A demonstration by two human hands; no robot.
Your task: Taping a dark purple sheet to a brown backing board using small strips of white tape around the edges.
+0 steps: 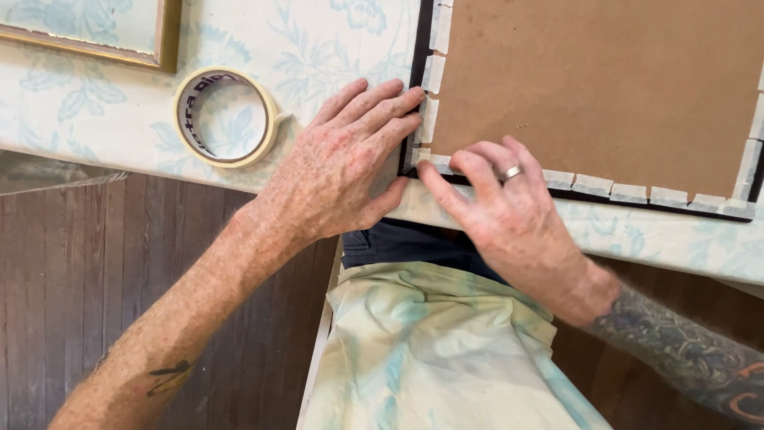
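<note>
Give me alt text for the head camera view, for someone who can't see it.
Two bare hands press on the near left corner of a dark picture frame lying face down, its brown backing board edged with short strips of pale tape. The left hand lies flat; the right hand wears a ring. A roll of tape sits left on a floral cloth.

A home craft spot: floral cloth (318, 48) covers the surface, above a dark wooden plank floor (95, 263), with a gilt frame (163, 44) nearby.
</note>
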